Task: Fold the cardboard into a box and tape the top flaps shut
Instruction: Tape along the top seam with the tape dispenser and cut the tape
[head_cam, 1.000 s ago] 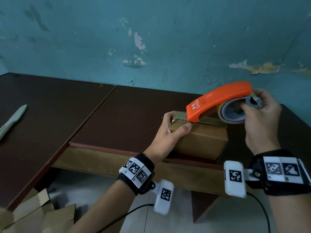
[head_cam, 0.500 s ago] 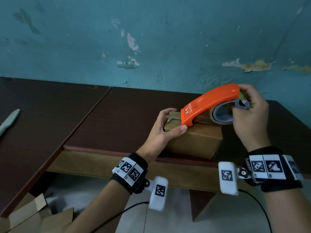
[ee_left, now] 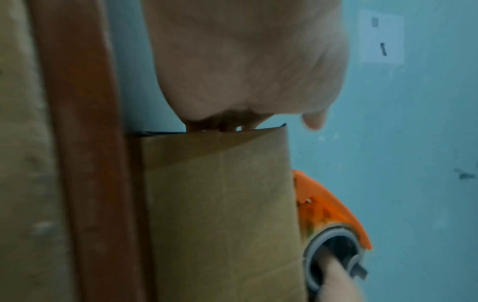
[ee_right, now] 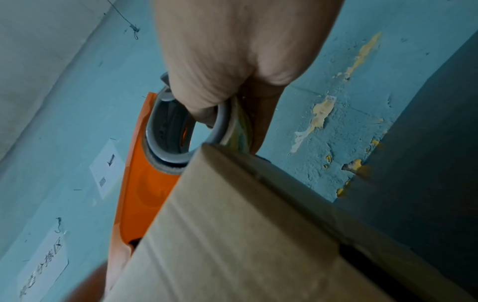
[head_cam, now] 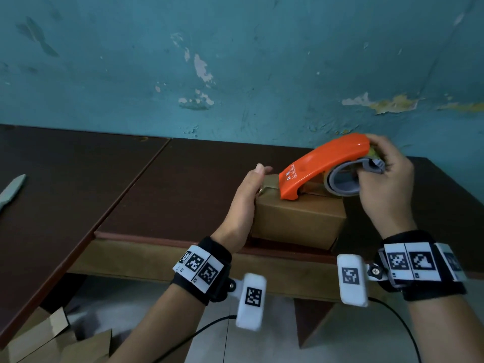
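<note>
A small brown cardboard box [head_cam: 298, 221] stands at the table's near edge, its top flaps folded down. My left hand [head_cam: 245, 203] holds its left end, fingers round the far side and thumb raised off the top. In the left wrist view the left hand [ee_left: 245, 61] presses fingers on the end of the box [ee_left: 220, 204]. My right hand [head_cam: 385, 184] grips an orange tape dispenser [head_cam: 322, 163] by its roll, thumb in the grey core. The dispenser's nose rests on the box top near the left end. The right wrist view shows the dispenser [ee_right: 145, 194] behind the box [ee_right: 232, 235].
The dark brown table [head_cam: 183, 192] runs back to a peeling teal wall [head_cam: 262, 74]. A grey blade-like tool [head_cam: 11, 191] lies at the far left of the adjoining tabletop. Loose cardboard pieces [head_cam: 52, 341] lie on the floor below left.
My left thumb has lifted off the box top. The dispenser has tipped more steeply, nose down on the box, while the right hand keeps its grip on the roll.
</note>
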Motion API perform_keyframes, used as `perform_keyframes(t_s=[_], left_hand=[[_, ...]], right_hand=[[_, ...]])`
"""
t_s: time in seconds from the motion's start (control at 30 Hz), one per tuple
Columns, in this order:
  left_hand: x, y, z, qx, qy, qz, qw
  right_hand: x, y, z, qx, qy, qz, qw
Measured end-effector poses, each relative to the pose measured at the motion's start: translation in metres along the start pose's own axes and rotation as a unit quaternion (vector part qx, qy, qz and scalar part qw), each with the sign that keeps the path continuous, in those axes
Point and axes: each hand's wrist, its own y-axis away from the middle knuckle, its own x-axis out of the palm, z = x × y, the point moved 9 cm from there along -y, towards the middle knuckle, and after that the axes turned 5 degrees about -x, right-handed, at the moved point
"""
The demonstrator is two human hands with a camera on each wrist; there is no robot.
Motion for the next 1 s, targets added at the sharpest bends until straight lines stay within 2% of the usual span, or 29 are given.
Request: perform_keyframes(t_s=[0.2,0.67,0.73,0.83,1.0], left_hand=[[0.002,-0.010,-0.008,0.003,-0.071,0.000,0.997],[0.001,-0.005,-0.017,0.012,-0.042,-0.049,0.998],[0.000,-0.004,-0.013,0.002,-0.022,-0.041,0.999],[0.005,-0.004,-0.002,-0.022,0.011,0.004,1.000],[0.025,-0.010,0.028,-0.057,-0.015,0.060,0.996]], right_hand=[[0.000,0.002,-0.005,0.002,-0.007,-0.009,1.000],[-0.001,0.004,-0.009,0.011,-0.033,-0.023,0.999],[-0.002,0.004,-0.011,0.007,-0.033,-0.026,0.999],[-0.003,0.003,-0.013,0.002,-0.029,-0.027,0.999],[-0.010,0.002,-0.020,0.010,-0.029,-0.037,0.999]])
